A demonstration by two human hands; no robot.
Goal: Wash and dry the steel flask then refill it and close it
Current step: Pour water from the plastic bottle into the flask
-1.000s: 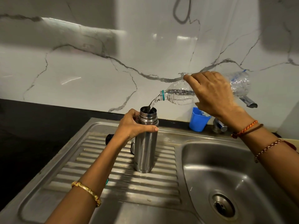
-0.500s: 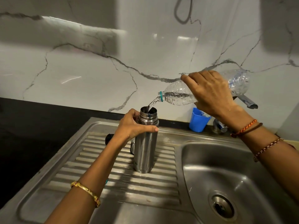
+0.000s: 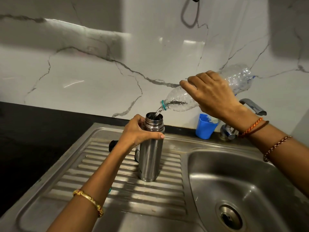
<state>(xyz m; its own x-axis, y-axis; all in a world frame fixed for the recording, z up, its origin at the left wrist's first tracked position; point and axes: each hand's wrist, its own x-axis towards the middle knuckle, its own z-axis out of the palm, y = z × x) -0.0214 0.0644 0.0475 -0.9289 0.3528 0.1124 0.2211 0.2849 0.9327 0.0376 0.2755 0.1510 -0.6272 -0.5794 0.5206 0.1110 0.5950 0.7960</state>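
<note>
Two hands share this pour. Nearest me, my left hand [image 3: 138, 133] curls round the flask [image 3: 150, 153] just under its threaded neck, thumb across the front. The flask stands upright on the ribbed drainboard [image 3: 103, 186], toward its back edge and close to the basin [image 3: 247, 180], mouth open.

Above and to its right, my right hand [image 3: 212, 96] grips the bottle [image 3: 180, 101] round the middle. Its long axis slopes down to the left, so the neck hangs just over the flask's right rim and a thin stream of water [image 3: 158, 111] drops in.

How full the flask is I cannot tell; its inside is dark. Behind my left wrist lie something black [image 3: 112, 144] and a steel piece [image 3: 137, 154], perhaps the lid, mostly hidden. By the back edge stands a blue cup [image 3: 204, 128], beside the tap [image 3: 252, 108].
</note>
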